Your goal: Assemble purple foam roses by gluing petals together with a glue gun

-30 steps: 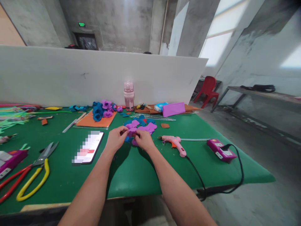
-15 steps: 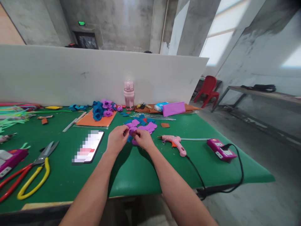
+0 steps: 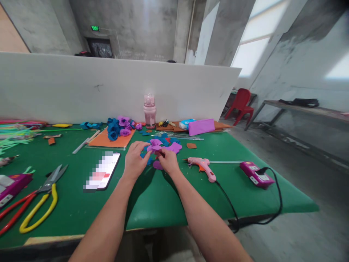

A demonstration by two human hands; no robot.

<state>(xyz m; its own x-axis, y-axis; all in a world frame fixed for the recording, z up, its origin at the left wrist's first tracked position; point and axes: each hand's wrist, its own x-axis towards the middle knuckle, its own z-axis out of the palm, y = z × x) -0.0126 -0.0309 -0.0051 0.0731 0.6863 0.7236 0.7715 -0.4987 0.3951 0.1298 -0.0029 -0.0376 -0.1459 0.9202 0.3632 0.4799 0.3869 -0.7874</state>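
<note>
Both hands are meeting over the middle of the green surface (image 3: 152, 203); the left hand (image 3: 135, 161) and the right hand (image 3: 168, 161) are pinching one small purple felt piece (image 3: 154, 148) between their fingertips, holding it just above a loose heap of purple and blue felt cut-outs (image 3: 170, 145); the fingers are closing on the piece from either side, the left thumb lying against its near edge. Another purple scrap (image 3: 157, 165) is lying flat on the surface between the two wrists. A phone (image 3: 103, 170) is resting face up just left of the left hand; further left, scissors with yellow handles (image 3: 43, 200) are lying beside a pair with red handles (image 3: 13, 211). To the right of the right hand a pink glue gun (image 3: 203, 165) is lying on its side, its black cord (image 3: 231, 209) trailing off the near edge; a magenta power strip (image 3: 256, 174) is sitting well apart beyond it. Near the white partition (image 3: 81, 87) finished blue and purple felt flowers (image 3: 118, 128) are piling on an orange sheet (image 3: 111, 140), with a pink bottle (image 3: 149, 111) standing upright just beside them.
</note>
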